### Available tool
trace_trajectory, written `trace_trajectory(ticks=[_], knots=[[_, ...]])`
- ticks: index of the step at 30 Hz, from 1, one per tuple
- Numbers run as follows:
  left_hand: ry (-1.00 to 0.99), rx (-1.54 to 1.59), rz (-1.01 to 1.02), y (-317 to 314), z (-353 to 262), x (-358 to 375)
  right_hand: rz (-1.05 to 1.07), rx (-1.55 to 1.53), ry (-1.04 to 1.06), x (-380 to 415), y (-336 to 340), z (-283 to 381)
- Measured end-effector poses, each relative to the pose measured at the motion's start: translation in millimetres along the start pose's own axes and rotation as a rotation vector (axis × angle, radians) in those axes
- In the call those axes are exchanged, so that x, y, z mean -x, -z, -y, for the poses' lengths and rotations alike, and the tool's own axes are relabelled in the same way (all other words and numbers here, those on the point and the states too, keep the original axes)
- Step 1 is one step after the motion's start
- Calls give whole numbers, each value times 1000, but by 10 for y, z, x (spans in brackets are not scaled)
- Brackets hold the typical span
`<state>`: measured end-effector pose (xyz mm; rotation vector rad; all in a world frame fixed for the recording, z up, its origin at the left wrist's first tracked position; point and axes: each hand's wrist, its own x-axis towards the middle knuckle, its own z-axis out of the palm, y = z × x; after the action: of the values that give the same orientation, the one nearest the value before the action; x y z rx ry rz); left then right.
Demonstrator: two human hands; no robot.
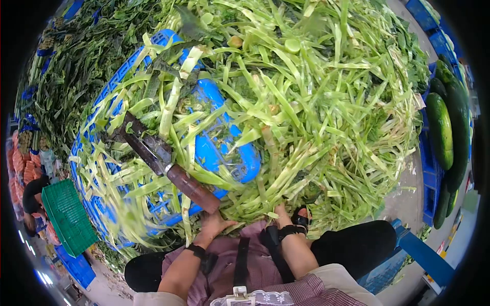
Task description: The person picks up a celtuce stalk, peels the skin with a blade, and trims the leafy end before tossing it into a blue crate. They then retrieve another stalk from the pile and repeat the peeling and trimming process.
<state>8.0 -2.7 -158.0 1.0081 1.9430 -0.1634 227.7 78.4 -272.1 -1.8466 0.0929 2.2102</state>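
Observation:
A cleaver [168, 164] with a dark, broad blade and a brown wooden handle lies slanted over a blue plastic crate [250, 164]. Its handle end meets my left hand [213, 224], whose thumb points right; the other fingers are hidden, so a grip on the handle cannot be made out. Low in the heap of pale green stem peelings [316, 112] is my right hand [282, 218], its fingers mostly hidden by the strips. Peelings and a cut stem piece [171, 107] cover much of the crate.
Dark leafy stalks [66, 86] are piled at the upper left. A green basket [69, 217] is at the lower left, beside another person [34, 196]. Large green gourds [440, 130] rest on blue crates [427, 178] at the right. A blue stool-like frame [421, 252] is at the lower right.

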Motion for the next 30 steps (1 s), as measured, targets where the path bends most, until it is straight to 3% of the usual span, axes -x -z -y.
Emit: trace_trajectory(ticks=[4, 6, 8, 12, 18, 19, 20, 22, 23, 24, 26, 30], knots=[[-97, 144, 157, -111, 95, -233, 44, 31, 67, 122, 14, -38], [-47, 387, 318, -119, 68, -344, 68, 64, 99, 228, 1, -90], [-58, 471, 305, 31, -59, -284, 100, 176, 143, 295, -5, -149], [127, 577, 501, 182, -133, -254, 100, 65, 36, -110, 42, -266], [202, 124, 646, 362, -411, -119, 106, -43, 36, -73, -123, -198], [-137, 500, 358, 57, -147, 16, 106, -59, 45, -29, -111, -192], [-143, 509, 349, -9, -136, 73, 104, -75, 55, 38, -89, -183], [-436, -7, -36, -95, -132, 130, 111, -100, 83, 191, -60, -93], [-392, 193, -91, -69, -218, 166, 122, -104, 105, 295, -50, -17], [-313, 375, -63, 377, -644, 418, 133, -123, 124, 404, -48, 41], [-382, 112, -259, 586, -1005, 597, 151, -151, 182, 688, -10, 250], [-481, 424, -247, 916, -1446, 1010, 235, -172, 339, 1369, -198, 1016]])
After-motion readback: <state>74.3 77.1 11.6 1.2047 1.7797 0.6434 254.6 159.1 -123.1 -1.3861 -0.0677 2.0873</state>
